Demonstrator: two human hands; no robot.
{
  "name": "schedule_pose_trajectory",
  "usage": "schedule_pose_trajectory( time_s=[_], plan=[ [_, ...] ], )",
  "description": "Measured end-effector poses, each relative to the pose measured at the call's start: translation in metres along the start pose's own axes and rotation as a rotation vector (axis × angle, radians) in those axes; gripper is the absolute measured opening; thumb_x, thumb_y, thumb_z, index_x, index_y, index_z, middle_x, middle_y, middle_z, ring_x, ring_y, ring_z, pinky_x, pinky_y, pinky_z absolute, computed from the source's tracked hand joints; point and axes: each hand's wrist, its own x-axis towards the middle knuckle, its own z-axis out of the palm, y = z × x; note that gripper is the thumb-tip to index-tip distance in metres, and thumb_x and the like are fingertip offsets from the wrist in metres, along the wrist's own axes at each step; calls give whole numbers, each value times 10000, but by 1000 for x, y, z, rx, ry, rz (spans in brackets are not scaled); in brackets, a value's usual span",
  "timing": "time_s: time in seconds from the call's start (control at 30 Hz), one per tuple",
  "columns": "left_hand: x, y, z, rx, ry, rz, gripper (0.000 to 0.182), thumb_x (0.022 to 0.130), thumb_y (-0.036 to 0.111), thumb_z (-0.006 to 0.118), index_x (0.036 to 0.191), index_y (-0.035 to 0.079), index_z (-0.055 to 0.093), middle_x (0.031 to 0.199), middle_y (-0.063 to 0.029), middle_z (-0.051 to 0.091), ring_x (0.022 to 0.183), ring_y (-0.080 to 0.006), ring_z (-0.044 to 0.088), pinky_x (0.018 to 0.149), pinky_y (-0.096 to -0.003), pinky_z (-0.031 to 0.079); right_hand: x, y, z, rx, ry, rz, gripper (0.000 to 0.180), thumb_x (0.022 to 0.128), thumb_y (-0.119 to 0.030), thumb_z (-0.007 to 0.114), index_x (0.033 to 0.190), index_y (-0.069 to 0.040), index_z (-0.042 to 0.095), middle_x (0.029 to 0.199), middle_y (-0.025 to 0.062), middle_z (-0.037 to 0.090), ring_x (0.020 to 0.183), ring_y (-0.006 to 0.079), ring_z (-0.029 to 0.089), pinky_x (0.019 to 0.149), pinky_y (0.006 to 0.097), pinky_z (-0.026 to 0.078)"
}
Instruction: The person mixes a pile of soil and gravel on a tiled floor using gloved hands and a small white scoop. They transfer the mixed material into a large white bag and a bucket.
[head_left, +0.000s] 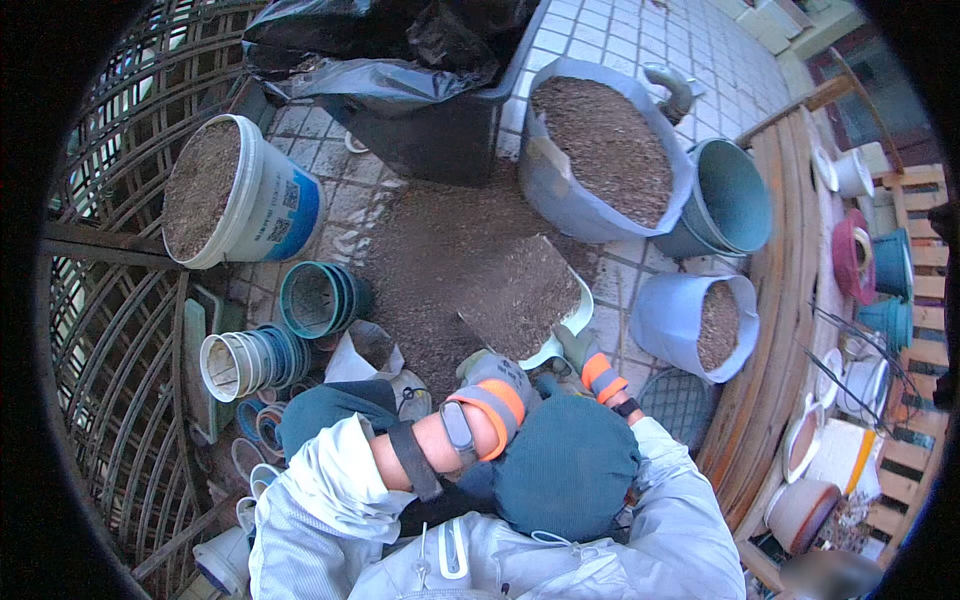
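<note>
A pale green plastic scoop or dustpan (582, 315), heaped with brown soil (517, 300), is tilted over the pile on the floor. My right hand (579, 349), in a work glove with an orange cuff, grips its right rim. At the near left corner of the scoop my left hand (495, 370), gloved the same way, is closed on the edge; its fingertips are partly hidden. Loose dark soil (442, 232) spreads over the tiles beyond and to the left of both hands.
Soil fills a white bucket (289, 214) at left, a large fabric grow bag (555, 195) at upper right and a smaller one (664, 319). Stacked pots (255, 364) stand at left. A black-lined bin (427, 135) is ahead; wooden planks (772, 300) run along the right.
</note>
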Motion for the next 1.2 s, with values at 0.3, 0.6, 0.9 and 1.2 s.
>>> schedule_pose_trajectory(
  time_s=[0.3,0.6,0.9,1.2],
  plan=[
    [-10,-1,-19,53,787,90,231,797,222,560,889,75,712,861,-151,689,814,-297,672,659,-424,523,-81,-164,-97,127,142,82,422,911,-382,476,803,1,616,585,99,611,425,185,555,409,315,431],
    [-31,-17,-63,-221,1058,-117,401,714,478,682,847,100,676,951,-146,643,908,-336,622,755,-470,502,-101,-169,-101,329,87,88,451,891,-370,454,790,33,631,600,146,622,454,227,586,424,337,463],
    [26,15,-41,-451,1038,-237,268,775,375,641,840,119,693,857,-141,677,849,-383,633,738,-442,501,-95,-132,-93,411,77,105,515,874,-426,460,734,34,645,598,132,631,456,223,586,458,354,471],
    [-71,-36,-104,-1149,1370,95,216,821,200,709,915,11,666,842,-26,662,768,-105,576,670,-259,467,-57,-73,-85,354,210,53,478,861,-431,539,786,25,662,652,141,642,501,241,627,451,349,488]
  ],
)
